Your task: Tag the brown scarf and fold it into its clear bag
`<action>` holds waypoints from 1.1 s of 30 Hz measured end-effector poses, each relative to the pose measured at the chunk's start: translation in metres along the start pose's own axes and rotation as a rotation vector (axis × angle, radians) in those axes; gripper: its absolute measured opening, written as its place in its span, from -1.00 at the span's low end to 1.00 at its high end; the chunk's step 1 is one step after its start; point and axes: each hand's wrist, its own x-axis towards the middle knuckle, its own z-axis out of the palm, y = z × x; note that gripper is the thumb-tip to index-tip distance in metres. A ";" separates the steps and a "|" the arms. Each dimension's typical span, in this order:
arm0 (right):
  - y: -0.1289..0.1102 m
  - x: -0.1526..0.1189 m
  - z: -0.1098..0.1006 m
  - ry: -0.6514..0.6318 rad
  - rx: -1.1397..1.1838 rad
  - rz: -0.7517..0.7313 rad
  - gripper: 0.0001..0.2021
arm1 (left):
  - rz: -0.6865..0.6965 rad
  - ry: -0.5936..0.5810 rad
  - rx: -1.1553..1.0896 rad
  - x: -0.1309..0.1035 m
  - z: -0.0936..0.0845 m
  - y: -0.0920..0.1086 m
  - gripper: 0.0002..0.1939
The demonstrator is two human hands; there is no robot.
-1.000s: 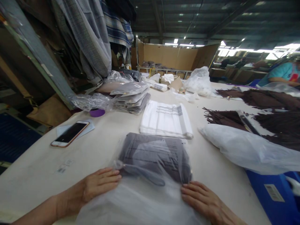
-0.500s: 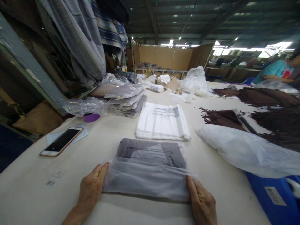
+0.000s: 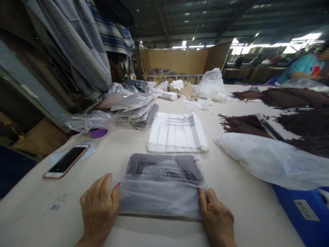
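A dark grey folded cloth in a clear printed plastic bag lies flat in front of me, with frosted film folded over its near half. At its left edge is my left hand, open, thumb apart from the fingers and close to the film. My right hand pinches the right edge of the bag between thumb and fingers. Just beyond the bag lies a folded white striped cloth with a grey band.
A phone rests on paper at left, behind it stacked bagged cloths. On the right are a white plastic bag, brown fringed scarves and a blue bin. A co-worker is at far right.
My left hand has let go of the bag's left edge and its fingers have spread. My right hand keeps its pinch and has moved slightly left and inward along with the film.
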 end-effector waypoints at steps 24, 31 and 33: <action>-0.002 -0.001 0.005 0.170 0.010 -0.018 -0.53 | 0.048 -1.571 -0.921 0.126 0.011 0.111 -0.70; -0.003 0.001 0.000 0.211 0.040 0.009 -0.48 | 0.040 -1.545 -0.934 0.136 0.004 0.115 -0.75; -0.003 0.001 0.000 0.207 0.060 0.010 -0.48 | 0.058 -1.547 -0.919 0.135 0.003 0.120 -0.77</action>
